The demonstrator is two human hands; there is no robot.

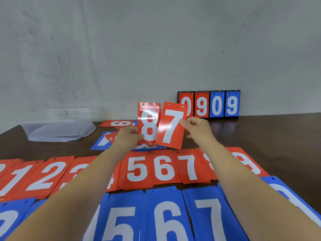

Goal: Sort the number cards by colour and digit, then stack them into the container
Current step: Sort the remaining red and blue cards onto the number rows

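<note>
Two cards are up, one per hand. Left hand (129, 136) pinches the red 8 card (148, 126) at its lower left edge. Right hand (198, 129) pinches the red 7 card (171, 126) at its right edge. Both are held upright above the counter (260, 133), with the 7 overlapping the right edge of the 8.

There is one clear container (59, 129), far left on the counter near the wall, well apart from the hands.

The red row (137, 168) lies flat in front. 1, 2, 5, 6 and 7 read clean. Five more piles are partly covered by the forearms or cut off at the left edge, so I can't read all of them.

The blue row (163, 220) lies nearest the camera. 5, 6 and 7 read clean. There is one cut-off pile at the left and one behind the right forearm.

Loose cards (102, 142) sit behind the hands: a blue one with a red one on it, plus more under the held cards, count unclear. One more red card (119, 123) lies flat beyond them, digit upside down.

One scoreboard (208, 104) stands against the wall with four flaps, two red and two blue, reading 0 9 0 9.
</note>
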